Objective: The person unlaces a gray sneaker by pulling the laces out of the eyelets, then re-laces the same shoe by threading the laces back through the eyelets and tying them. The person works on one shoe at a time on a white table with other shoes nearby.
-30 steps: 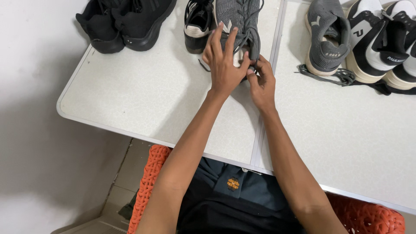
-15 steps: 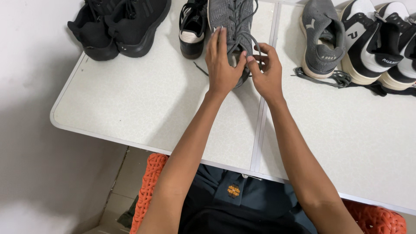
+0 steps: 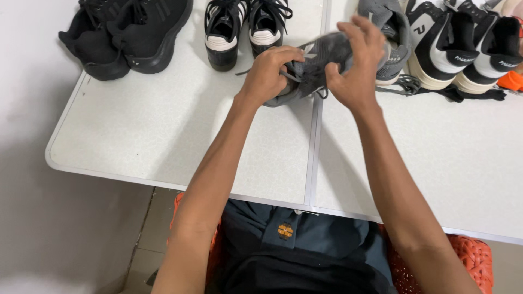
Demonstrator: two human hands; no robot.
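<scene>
A grey knit sneaker (image 3: pixel 321 57) is held just above the white table (image 3: pixel 163 141), turned sideways across the seam between the two table halves. My left hand (image 3: pixel 267 73) grips its heel end and laces. My right hand (image 3: pixel 357 65) wraps over its toe end from the right. Grey laces dangle below the shoe between my hands.
Along the far edge stand a pair of black sneakers (image 3: pixel 125 35), a black-and-white pair (image 3: pixel 245 27), a second grey sneaker (image 3: pixel 389 32), and black-and-white high-soled shoes (image 3: pixel 463 49) with loose dark laces (image 3: pixel 436 90). An orange chair (image 3: pixel 474 261) is under me.
The grey sneaker was lying lengthwise on the table under my hands; now it is lifted and turned sideways, with my right hand over its toe end.
</scene>
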